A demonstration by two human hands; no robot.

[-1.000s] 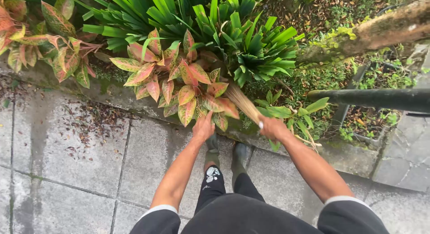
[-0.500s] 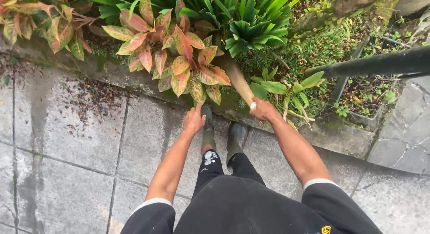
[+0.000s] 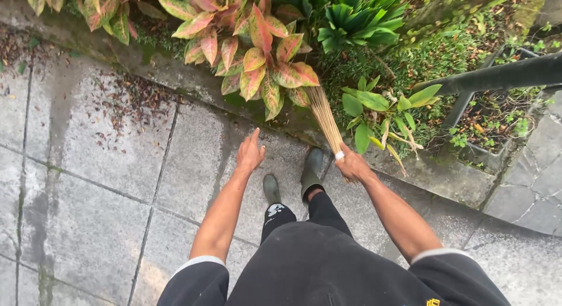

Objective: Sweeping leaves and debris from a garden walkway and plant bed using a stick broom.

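Soft overcast daylight, no hard shadows, sharp focus, slight wide-angle edge distortion

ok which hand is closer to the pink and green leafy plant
Right. The right hand holds the stick broom, whose bristles reach the plant. The left hand hangs open below it, apart.

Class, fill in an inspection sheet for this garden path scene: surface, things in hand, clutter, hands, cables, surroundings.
Surface: grey paving slabs, damp patches, moss in the joints.
Things in hand: stick broom, bristles fanned up toward the plants.
Clutter: dead leaf litter near the kerb.
Hands: right hand grips the broom; left hand open, empty.
Cables: nothing seen.
Surroundings: red-green leafy plant, stone kerb, dark railing, green boots.
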